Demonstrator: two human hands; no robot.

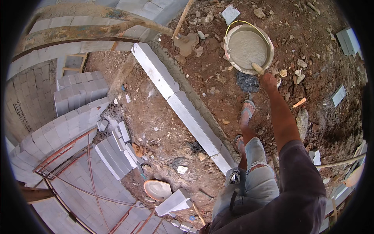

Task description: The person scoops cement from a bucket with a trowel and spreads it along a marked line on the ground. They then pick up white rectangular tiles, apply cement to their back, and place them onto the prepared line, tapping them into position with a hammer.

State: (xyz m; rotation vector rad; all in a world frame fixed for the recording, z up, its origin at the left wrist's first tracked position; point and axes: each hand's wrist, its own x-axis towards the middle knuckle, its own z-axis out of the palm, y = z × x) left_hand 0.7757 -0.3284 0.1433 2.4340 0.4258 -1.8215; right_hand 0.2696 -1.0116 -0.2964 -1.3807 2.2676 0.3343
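Note:
My right arm reaches forward to a round bucket (272, 42) of wet grey mortar (248, 48), which stands on the soil at the upper right. At its near rim my right hand (269, 81) is closed around a trowel, whose wooden handle (257, 68) sticks out over the mortar. Most of the blade is hidden by the hand. A thin yellow bail (243, 22) arches over the bucket's far side. My left hand is out of view. To the left of my feet runs a row of pale grey blocks (187, 113), with mortar (183, 84) along its right side.
Stacked grey blocks (78, 121) line the left, beside red metal scaffolding (66, 152). A shallow pan (157, 190) and a loose block (171, 202) lie at the lower middle. Stones and a dark crumpled bag (247, 82) litter the uneven soil. Wooden poles (82, 31) cross the upper left.

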